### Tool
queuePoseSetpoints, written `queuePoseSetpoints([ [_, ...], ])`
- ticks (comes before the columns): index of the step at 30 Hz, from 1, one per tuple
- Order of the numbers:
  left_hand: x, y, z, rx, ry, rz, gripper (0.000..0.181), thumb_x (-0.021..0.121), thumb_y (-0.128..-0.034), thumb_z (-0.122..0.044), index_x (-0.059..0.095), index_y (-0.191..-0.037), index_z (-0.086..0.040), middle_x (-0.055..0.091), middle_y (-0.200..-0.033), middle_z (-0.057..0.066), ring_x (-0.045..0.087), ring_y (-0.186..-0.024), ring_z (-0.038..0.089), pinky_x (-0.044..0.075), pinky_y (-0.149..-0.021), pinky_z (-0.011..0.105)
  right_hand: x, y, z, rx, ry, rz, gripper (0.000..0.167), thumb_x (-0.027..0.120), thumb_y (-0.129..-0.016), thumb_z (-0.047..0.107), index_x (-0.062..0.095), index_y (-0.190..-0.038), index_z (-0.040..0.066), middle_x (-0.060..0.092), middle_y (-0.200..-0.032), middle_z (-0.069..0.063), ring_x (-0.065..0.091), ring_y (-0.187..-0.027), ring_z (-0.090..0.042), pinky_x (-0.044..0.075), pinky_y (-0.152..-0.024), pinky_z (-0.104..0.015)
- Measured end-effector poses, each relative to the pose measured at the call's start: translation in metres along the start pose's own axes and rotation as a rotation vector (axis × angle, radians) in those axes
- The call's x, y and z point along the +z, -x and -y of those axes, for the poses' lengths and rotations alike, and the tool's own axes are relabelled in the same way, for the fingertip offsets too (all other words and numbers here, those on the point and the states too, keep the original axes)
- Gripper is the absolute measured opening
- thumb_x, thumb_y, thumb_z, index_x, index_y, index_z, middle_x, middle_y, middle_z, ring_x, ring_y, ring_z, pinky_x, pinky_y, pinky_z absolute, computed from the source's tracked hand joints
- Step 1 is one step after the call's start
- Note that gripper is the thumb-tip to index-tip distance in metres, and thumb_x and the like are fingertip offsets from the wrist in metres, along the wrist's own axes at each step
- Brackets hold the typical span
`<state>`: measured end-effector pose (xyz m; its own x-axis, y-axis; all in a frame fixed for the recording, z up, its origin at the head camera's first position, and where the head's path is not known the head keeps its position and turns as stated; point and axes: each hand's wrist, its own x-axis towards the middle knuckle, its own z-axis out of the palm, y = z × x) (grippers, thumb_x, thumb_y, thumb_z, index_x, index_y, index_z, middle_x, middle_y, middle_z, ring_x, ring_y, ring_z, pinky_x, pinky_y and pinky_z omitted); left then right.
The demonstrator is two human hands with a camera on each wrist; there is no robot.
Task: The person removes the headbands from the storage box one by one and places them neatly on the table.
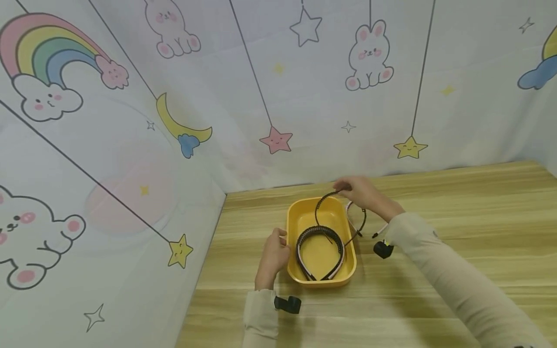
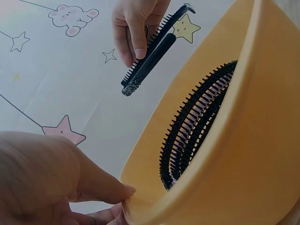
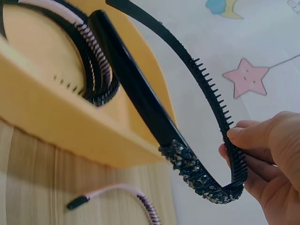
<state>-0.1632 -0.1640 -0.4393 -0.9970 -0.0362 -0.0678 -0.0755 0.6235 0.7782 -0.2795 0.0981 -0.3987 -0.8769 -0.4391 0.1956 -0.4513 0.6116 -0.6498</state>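
Note:
My left hand [image 1: 275, 253] pinches the left rim of a yellow plastic bin [image 2: 262, 140], thumb inside and fingers outside in the left wrist view. Between the thumb and fingers of my right hand [image 1: 364, 194] is a black toothed headband [image 3: 140, 86]. Dark sparkling stones cover its curved middle, and its ends point down over the bin. Inside the bin lie several nested headbands [image 1: 319, 231], black and pale pink, with comb teeth. How many there are cannot be made out.
Right of the bin, a headband with pale pink ends [image 3: 112, 187] lies on the wooden table [image 1: 404, 290]. A white curtain [image 1: 330, 159] printed with cartoon stars and rabbits stands behind the table and along its left side. Each wrist wears a black camera [image 1: 383, 249].

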Motion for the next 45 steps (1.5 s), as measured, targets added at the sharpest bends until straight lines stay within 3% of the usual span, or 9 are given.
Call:
queuePoseSetpoints([
  [9,0.000,-0.001,0.002,0.026,-0.003,-0.005,0.034,0.054,-0.0848,0.005,0.051,-0.118,0.007,0.059,-0.096,0.022,0.061,-0.087,0.031,0.052,-0.072,0.042,-0.008,0.000,-0.017,-0.001,0.025,-0.015,0.025,0.059,-0.091,0.001,0.064,-0.116,-0.002,0.066,-0.112,-0.021,0.062,-0.104,-0.035,0.051,-0.090,-0.047],
  [20,0.001,0.000,-0.001,0.000,-0.008,-0.005,0.033,0.055,-0.0867,0.003,0.052,-0.120,0.005,0.059,-0.098,0.020,0.060,-0.088,0.029,0.051,-0.071,0.041,-0.012,0.003,-0.034,0.022,-0.002,-0.027,0.025,0.057,-0.092,0.001,0.062,-0.117,-0.004,0.064,-0.116,-0.023,0.060,-0.108,-0.038,0.048,-0.094,-0.049],
  [39,0.001,0.001,-0.003,-0.031,-0.010,-0.002,0.033,0.054,-0.0868,0.004,0.051,-0.120,0.004,0.059,-0.099,0.019,0.060,-0.090,0.029,0.052,-0.072,0.041,-0.021,0.011,-0.070,0.039,0.040,-0.049,0.023,0.057,-0.093,0.001,0.063,-0.114,-0.006,0.064,-0.114,-0.025,0.060,-0.107,-0.040,0.046,-0.094,-0.051],
  [45,-0.001,0.003,-0.004,0.016,-0.019,-0.023,0.032,0.053,-0.0841,0.005,0.052,-0.116,0.006,0.059,-0.094,0.019,0.060,-0.084,0.027,0.051,-0.068,0.037,-0.026,0.015,-0.079,0.058,0.043,-0.049,0.024,0.055,-0.093,0.001,0.062,-0.115,-0.007,0.063,-0.115,-0.026,0.058,-0.109,-0.042,0.045,-0.095,-0.053],
])
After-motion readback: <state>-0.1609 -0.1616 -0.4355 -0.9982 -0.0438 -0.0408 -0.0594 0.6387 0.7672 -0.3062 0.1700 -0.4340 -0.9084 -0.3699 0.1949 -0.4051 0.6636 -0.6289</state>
